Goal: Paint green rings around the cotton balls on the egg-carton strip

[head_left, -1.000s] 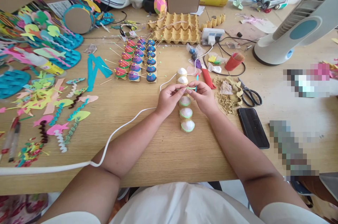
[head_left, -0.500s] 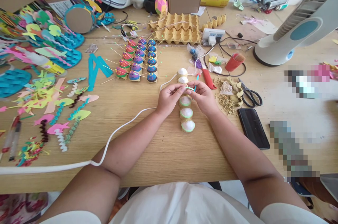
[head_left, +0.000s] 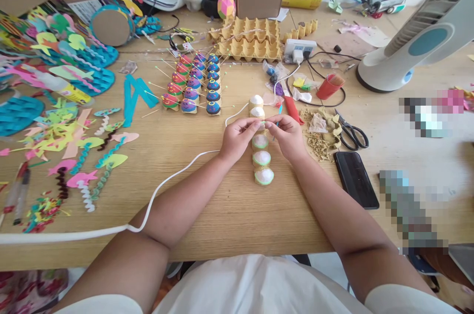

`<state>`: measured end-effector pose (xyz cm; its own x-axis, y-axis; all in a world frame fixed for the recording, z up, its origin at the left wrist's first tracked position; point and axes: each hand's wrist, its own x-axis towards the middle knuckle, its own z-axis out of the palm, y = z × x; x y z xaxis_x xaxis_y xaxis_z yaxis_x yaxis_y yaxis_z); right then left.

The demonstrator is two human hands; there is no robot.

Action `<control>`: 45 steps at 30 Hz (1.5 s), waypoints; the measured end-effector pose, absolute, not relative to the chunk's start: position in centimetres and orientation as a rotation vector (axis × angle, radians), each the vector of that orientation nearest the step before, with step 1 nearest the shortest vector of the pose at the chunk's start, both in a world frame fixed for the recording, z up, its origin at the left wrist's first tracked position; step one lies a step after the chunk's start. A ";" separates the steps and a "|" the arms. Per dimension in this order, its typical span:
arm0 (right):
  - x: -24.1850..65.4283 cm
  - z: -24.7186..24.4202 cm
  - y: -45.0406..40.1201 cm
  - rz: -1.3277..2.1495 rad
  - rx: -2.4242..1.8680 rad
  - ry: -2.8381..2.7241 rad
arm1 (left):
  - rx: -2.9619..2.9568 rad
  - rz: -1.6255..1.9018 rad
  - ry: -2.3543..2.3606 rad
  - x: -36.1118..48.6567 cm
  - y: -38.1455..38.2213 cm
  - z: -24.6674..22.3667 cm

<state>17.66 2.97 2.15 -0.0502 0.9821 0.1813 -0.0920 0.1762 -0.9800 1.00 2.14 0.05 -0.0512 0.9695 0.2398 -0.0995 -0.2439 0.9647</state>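
Note:
A row of egg-carton cups topped with white domes (head_left: 262,158) runs away from me down the middle of the table. Several of the nearer ones have a light green rim. Over the row, my left hand (head_left: 239,138) pinches one end of a thin light green strip (head_left: 263,122), perhaps clay. My right hand (head_left: 286,135) is closed at the strip's other end, thumb and forefinger together. A slim blue tool (head_left: 280,108) shows behind the right fingers, seemingly tucked in that hand. The cup directly under my fingertips is partly hidden.
Painted egg-cup figures with pins (head_left: 190,92) stand left of centre. A white cable (head_left: 166,178) crosses my left forearm. Scissors (head_left: 353,131), a phone (head_left: 355,179) and carton scraps (head_left: 322,143) lie to the right, near a fan (head_left: 411,42). Paper fish cut-outs (head_left: 79,178) cover the left side.
The fingers of both hands have shifted slightly on the green strip, and the blue tool has tilted further behind my right hand. The row of cups stays in place.

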 end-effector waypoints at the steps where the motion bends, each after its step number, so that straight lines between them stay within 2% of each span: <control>1: 17.7 2.2 2.9 1.155 -0.986 -1.275 | 1.285 1.466 1.037 1.0 2.1 0.0; 13: 18.0 2.0 2.8 1.013 -1.074 -1.395 | 1.300 1.451 1.090 1.1 1.8 1.1; 21: 17.6 2.2 2.8 1.176 -0.979 -1.305 | 1.295 1.441 1.145 0.9 1.8 0.8; 27: 17.7 1.7 3.0 1.131 -1.047 -1.286 | 1.323 1.423 1.138 0.6 2.1 0.3; 35: 17.9 1.6 3.1 1.060 -1.077 -1.246 | 1.239 1.379 0.916 1.0 2.0 0.8; 45: 18.0 2.3 2.8 1.018 -1.110 -1.349 | 1.380 1.412 1.133 0.6 2.0 0.5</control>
